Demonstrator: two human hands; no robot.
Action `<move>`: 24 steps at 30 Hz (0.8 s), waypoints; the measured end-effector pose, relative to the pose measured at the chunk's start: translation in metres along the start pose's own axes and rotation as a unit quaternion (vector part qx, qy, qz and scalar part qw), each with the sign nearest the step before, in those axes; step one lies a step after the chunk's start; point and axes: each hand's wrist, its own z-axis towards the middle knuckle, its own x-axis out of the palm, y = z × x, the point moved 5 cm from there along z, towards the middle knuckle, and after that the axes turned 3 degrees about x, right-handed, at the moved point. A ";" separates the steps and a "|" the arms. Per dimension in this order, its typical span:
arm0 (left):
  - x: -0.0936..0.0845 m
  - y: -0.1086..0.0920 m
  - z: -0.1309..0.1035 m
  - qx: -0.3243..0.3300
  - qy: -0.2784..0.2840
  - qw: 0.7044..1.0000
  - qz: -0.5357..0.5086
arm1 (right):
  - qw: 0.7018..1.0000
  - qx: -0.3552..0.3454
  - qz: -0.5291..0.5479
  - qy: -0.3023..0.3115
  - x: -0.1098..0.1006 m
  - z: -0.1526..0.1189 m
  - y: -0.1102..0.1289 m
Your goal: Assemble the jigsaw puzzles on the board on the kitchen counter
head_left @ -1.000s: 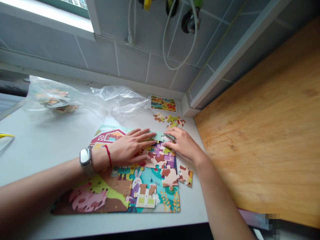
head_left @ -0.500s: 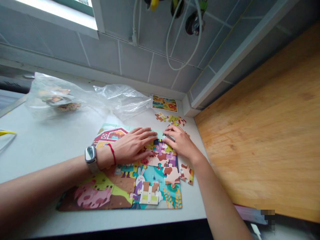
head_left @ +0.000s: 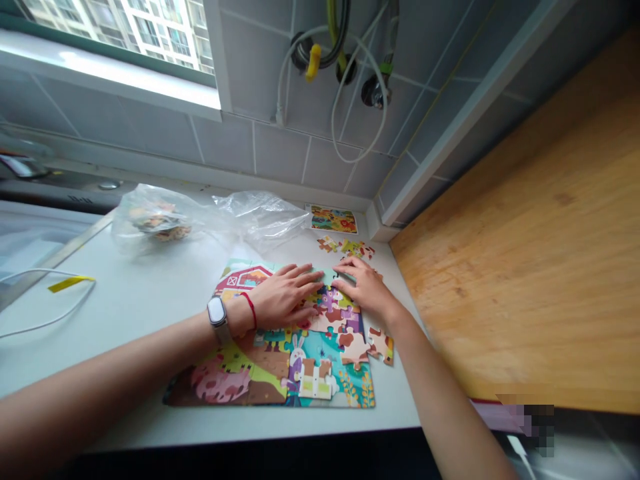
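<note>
My left hand (head_left: 286, 297) lies flat with its fingers stretched over the upper middle of a jigsaw puzzle (head_left: 265, 367) with farm animals. At the puzzle's upper right edge, my right hand (head_left: 364, 287) has thumb and fingers bent around a pale green puzzle piece (head_left: 330, 274), mostly hidden by the fingers. A fence piece (head_left: 316, 380) rests loose on top of the lower part of the picture. One brown-and-cream piece (head_left: 381, 345) sticks out beyond the right edge, beside a cow piece (head_left: 353, 349).
Several loose pieces (head_left: 356, 249) lie behind my right hand, near a small picture card (head_left: 333, 219). A clear plastic bag (head_left: 165, 217) with pieces inside is at the back left. A wooden board (head_left: 525, 253) stands along the right. A white cable (head_left: 80, 303) lies at left.
The camera view has tilted up and turned left, showing more window and cable. Both hands stay at nearly the same places on the puzzle.
</note>
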 end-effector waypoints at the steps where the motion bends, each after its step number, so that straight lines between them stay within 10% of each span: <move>1: -0.001 -0.002 0.001 0.002 0.005 1.000 0.017 | 1.000 -0.001 0.001 0.004 0.000 0.000 0.000; 24: -0.007 -0.023 0.009 0.015 0.107 0.975 0.192 | 0.999 -0.014 0.014 -0.042 -0.005 0.003 -0.009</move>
